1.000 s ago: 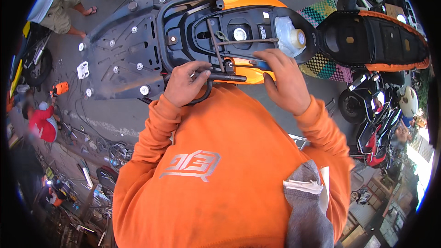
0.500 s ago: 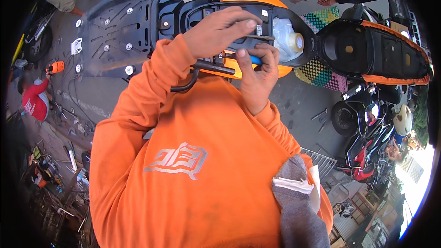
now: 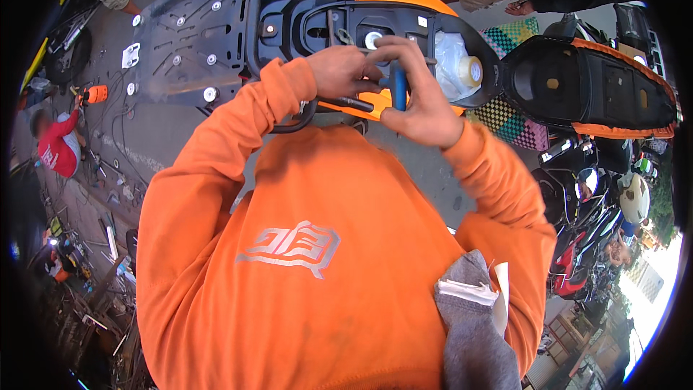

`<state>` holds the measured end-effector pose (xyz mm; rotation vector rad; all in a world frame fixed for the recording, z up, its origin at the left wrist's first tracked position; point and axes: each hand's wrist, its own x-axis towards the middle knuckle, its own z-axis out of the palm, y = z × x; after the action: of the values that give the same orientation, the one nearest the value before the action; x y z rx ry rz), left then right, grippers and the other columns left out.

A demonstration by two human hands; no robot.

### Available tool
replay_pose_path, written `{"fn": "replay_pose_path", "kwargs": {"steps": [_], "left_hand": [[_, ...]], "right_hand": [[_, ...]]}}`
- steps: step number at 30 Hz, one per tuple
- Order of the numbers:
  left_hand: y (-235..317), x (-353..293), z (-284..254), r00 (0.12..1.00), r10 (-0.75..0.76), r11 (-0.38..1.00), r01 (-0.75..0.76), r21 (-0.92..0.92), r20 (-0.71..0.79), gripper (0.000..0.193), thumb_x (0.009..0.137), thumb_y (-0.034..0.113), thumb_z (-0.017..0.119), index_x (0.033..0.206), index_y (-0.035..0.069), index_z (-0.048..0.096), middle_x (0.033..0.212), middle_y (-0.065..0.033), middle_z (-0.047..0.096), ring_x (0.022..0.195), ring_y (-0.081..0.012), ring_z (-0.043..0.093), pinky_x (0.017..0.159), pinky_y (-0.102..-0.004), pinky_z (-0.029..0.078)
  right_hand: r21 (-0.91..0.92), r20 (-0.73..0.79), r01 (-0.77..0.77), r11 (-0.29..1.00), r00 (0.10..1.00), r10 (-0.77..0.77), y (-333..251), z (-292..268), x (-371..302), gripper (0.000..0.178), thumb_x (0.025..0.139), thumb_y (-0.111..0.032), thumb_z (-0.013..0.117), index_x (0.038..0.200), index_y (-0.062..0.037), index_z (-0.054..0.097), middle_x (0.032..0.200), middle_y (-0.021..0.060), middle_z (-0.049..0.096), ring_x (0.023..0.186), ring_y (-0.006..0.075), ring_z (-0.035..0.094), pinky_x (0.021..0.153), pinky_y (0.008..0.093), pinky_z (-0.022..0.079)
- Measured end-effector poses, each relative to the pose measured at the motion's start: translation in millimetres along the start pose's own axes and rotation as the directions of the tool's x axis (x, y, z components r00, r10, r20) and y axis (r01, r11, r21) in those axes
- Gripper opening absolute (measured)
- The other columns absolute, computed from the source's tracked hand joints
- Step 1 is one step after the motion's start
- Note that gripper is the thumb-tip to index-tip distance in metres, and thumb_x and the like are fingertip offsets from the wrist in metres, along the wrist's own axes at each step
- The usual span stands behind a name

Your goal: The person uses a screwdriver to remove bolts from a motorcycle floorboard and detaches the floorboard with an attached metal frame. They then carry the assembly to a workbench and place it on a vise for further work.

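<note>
In my right hand (image 3: 426, 97) is a blue-handled screwdriver (image 3: 399, 87), held upright in the picture between thumb and fingers; its shaft is hidden. My left hand (image 3: 341, 72) is closed just beside it, fingertips curled toward the handle, and whatever they pinch is hidden. Both hands are over the near side of an orange and black motorcycle's open seat compartment (image 3: 307, 32). Past my right fingertips shows a round, pale metal part (image 3: 372, 40). Further right in the compartment lies a clear plastic bag (image 3: 449, 65) with a roll of tape (image 3: 471, 71).
A black rear rack plate (image 3: 191, 40) with bolts extends left. The upturned seat (image 3: 588, 87) rests at right beside a checkered woven mat (image 3: 505, 119). People stand across the motorcycle; a person in red (image 3: 59, 146) is at far left. Motorcycles (image 3: 577, 224) are parked right.
My right hand has turned, swinging the blue handle from lying sideways to upright, and its elbow has moved out right. My left hand has lowered from above and its fingers have curled in.
</note>
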<state>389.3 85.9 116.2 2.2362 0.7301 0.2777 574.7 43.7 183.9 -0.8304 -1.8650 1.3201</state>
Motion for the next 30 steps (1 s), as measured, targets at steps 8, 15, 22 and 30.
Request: {"fn": "replay_pose_path", "kwargs": {"steps": [8,15,22,30], "left_hand": [[25,-38,47,0.866,-0.157,0.952,0.005,-0.307,-0.475,0.024,0.083,0.013,0.066,0.104,0.004,0.066,0.098,-0.0152,0.067,0.087,-0.0346,0.063,0.074,-0.0385,0.051],[32,-175,91,0.434,-0.849,0.463,0.34,-0.819,-0.3,0.029,0.087,0.027,0.07,0.092,-0.002,0.064,0.066,0.0004,0.056,0.062,-0.0094,0.052,0.056,-0.0275,0.042],[-20,-220,102,-0.134,-0.985,0.169,-0.589,-0.79,-0.111,0.079,0.087,0.071,0.045,0.123,0.0,0.045,0.1,-0.0074,0.05,0.085,-0.0174,0.049,0.078,-0.0334,0.04],[-68,-194,-5,-0.262,-0.869,0.494,-0.515,-0.7,-0.42,0.06,0.1,0.05,0.034,0.134,0.001,0.044,0.134,-0.0152,0.049,0.122,-0.0313,0.05,0.104,-0.0478,0.04]], "right_hand": [[-0.035,0.042,-0.375,0.926,0.926,0.376,0,4,-31,0.045,0.069,0.006,0.054,0.111,0.0007,0.04,0.108,0.0152,0.054,0.105,0.025,0.053,0.094,0.035,0.043],[-0.509,0.657,0.05,0.859,0.668,0.35,-22,-36,25,0.045,0.068,0.002,0.061,0.109,-0.0056,0.045,0.102,0.0143,0.058,0.103,0.0305,0.057,0.092,0.0408,0.039],[-0.505,0.861,0.674,0.539,0.434,0.263,-24,-39,56,0.034,0.075,-0.003,0.063,0.105,-0.0107,0.049,0.101,0.0047,0.061,0.102,0.0249,0.059,0.089,0.0455,0.039],[-0.83,-0.283,-0.295,0.473,0.954,0.097,-12,10,-38,0.047,0.067,-0.003,0.066,0.112,-0.0116,0.056,0.13,0.0135,0.047,0.126,0.0349,0.039,0.101,0.0493,0.027]]}}
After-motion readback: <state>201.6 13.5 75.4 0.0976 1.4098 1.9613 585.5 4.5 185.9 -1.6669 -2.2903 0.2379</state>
